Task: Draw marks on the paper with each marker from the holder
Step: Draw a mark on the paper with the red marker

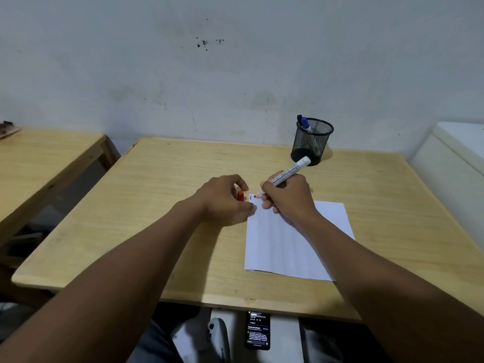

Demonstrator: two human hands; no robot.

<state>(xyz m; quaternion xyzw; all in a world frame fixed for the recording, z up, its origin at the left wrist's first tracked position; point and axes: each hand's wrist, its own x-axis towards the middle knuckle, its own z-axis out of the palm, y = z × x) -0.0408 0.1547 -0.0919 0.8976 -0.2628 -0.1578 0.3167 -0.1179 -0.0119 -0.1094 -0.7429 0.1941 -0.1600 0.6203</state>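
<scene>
White-barrelled marker with a red tip (285, 176) is sitting in the right hand (288, 196), which is closing its fingers around the barrel in a writing grip. The red tip is pointing down-left and is meeting the far left corner of the white rectangular paper sheet (293, 239), just beside a short blue mark (251, 197). The left hand (225, 200) is resting just left of the right hand, its fingers curling around a small red marker cap (240, 195), with the lower fingertips touching the sheet's left edge. The sheet is lying flat on the pale wooden table (157, 205), extending from under the right hand back toward the person. Beyond the right hand, a black wire-mesh cylindrical holder (311, 141) is standing upright, containing a blue-capped marker (306, 123) that is leaning on its left rim.
</scene>
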